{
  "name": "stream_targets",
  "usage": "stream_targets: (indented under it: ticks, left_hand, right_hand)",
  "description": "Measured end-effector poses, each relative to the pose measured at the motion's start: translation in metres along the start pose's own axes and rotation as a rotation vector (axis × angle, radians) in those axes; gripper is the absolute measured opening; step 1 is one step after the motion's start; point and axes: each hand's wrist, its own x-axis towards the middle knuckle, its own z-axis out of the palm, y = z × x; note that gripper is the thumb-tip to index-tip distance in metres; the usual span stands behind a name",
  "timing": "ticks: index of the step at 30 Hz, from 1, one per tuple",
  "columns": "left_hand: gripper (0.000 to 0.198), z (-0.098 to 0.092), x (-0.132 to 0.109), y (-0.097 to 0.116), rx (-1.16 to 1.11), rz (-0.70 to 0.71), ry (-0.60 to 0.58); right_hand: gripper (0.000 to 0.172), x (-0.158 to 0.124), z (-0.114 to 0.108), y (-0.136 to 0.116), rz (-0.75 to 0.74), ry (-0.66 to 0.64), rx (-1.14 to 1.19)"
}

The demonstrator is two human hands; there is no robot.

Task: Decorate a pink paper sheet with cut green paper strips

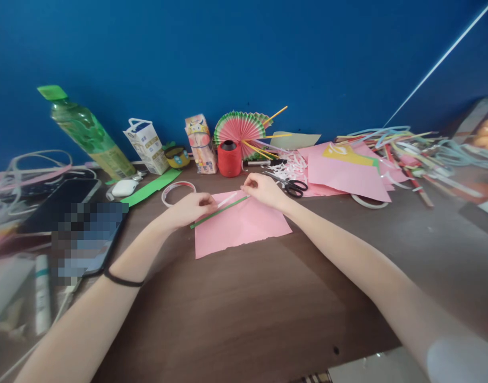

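A pink paper sheet lies on the brown table in front of me. Across its upper left part runs a thin green strip, with a short white strip just above it. My left hand rests fingers curled on the sheet's left corner, pinching the white strip's near end. My right hand is closed in a pinch at the green strip's far right end. A tape roll lies just left of my left hand. Black scissors lie right of my right hand.
Along the blue wall stand a green bottle, two small cartons, a red thread spool and a paper fan. Pink sheets and a heap of coloured strips fill the right. A phone lies left.
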Motion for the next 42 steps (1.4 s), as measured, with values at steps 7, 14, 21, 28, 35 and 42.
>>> stream_targets:
  ticks: [7,14,21,28,35,42]
  left_hand:
    - [0.026,0.01,0.004,0.002,0.045,0.059,0.065]
    - [0.027,0.014,0.008,-0.002,0.077,0.114,0.051]
    - [0.03,0.015,0.012,-0.009,0.142,0.151,0.043]
    - [0.032,0.019,0.015,-0.013,0.139,0.181,0.05]
    - [0.034,0.02,0.016,-0.013,0.169,0.127,0.045]
    - [0.033,0.021,0.017,-0.014,0.227,0.098,0.025]
  right_hand:
    - [0.012,0.0,0.001,0.003,0.024,-0.083,-0.04]
    - [0.007,-0.002,-0.002,0.002,0.035,-0.109,-0.23]
    - [0.006,-0.001,-0.002,0.001,0.064,-0.105,-0.187]
    - [0.006,0.0,-0.001,0.004,0.074,-0.053,-0.166]
    - [0.007,-0.001,0.0,0.002,0.098,-0.101,-0.217]
    - [0.008,-0.003,-0.001,-0.001,0.108,-0.114,-0.245]
